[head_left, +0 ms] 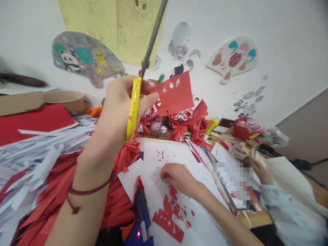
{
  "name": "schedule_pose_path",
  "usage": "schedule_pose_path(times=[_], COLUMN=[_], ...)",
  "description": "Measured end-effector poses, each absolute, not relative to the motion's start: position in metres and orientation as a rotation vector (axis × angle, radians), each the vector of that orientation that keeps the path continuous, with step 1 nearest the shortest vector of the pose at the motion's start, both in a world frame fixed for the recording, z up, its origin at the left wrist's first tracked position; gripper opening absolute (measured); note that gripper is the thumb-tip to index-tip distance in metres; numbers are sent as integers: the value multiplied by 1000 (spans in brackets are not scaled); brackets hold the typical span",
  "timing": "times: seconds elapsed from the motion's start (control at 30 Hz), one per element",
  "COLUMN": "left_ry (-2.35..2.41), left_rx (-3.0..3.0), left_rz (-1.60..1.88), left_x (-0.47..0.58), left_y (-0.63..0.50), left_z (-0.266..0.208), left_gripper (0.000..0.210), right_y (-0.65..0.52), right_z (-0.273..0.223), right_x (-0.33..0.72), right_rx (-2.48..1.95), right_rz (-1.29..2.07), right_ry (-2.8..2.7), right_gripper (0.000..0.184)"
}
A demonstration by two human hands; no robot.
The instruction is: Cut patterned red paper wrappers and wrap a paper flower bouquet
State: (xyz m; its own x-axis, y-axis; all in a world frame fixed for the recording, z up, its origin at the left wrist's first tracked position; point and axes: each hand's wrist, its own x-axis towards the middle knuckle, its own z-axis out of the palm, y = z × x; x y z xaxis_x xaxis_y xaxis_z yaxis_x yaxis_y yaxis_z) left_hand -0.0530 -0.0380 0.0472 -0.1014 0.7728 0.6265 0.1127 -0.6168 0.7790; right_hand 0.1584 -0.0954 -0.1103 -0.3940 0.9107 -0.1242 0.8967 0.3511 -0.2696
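Observation:
My left hand point(128, 95) is raised, pinching a red paper sheet point(176, 95) with small holes cut near its upper edge and left side. The same hand carries a pair of scissors point(134, 106) with a yellow handle, blades pointing up. Low over the white paper point(205, 212), my right hand point(179, 176) has its fingers curled together; a pale, see-through scrap point(155, 177) lies by the fingertips. What the fingers hold is hidden. Just below that hand lie a cut red paper piece point(167, 220) and loose red cuttings. Tiny red bits point(162, 155) are scattered beyond it.
A blue glue gun point(142, 215) with a lit red light lies near the front. Folded red strips point(61, 184) and white strips point(48, 153) pile up at left. Red paper flowers point(181, 116) stand behind. At right, another person's hand point(260, 167) is beside a blurred-out device.

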Motion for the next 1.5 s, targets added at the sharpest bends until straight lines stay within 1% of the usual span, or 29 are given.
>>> schedule_pose_path(times=[0.23, 0.5, 0.67, 0.93, 1.07, 1.3, 1.5], left_ry=[933, 846, 919, 942, 923, 924, 916], left_rx=[1654, 1659, 1683, 1645, 1630, 1692, 1701], left_rz=[1742, 1734, 1691, 1644, 1630, 1580, 1577], left_x=[-49, -48, -50, -49, -48, -44, -41], left_y=[-40, -41, -37, -34, -36, -33, -31], left_z=[47, 48, 48, 44, 46, 43, 41], left_gripper=[13, 15, 20, 26, 29, 27, 28], right_y=[-97, -85, -49, -16, -15, -14, -13], right_z=[-108, -84, -97, -122, -120, -105, -110], right_x=[161, 175, 181, 180, 182, 184, 178], right_rx=[-1664, -1583, -1568, -1555, -1543, -1533, -1548], right_rz=[494, 648, 703, 860, 857, 826, 803], right_ry=[-2496, -2125, -1931, -1895, -1910, -1969, -1988], right_gripper=[11, 6, 3, 4, 7, 9, 10])
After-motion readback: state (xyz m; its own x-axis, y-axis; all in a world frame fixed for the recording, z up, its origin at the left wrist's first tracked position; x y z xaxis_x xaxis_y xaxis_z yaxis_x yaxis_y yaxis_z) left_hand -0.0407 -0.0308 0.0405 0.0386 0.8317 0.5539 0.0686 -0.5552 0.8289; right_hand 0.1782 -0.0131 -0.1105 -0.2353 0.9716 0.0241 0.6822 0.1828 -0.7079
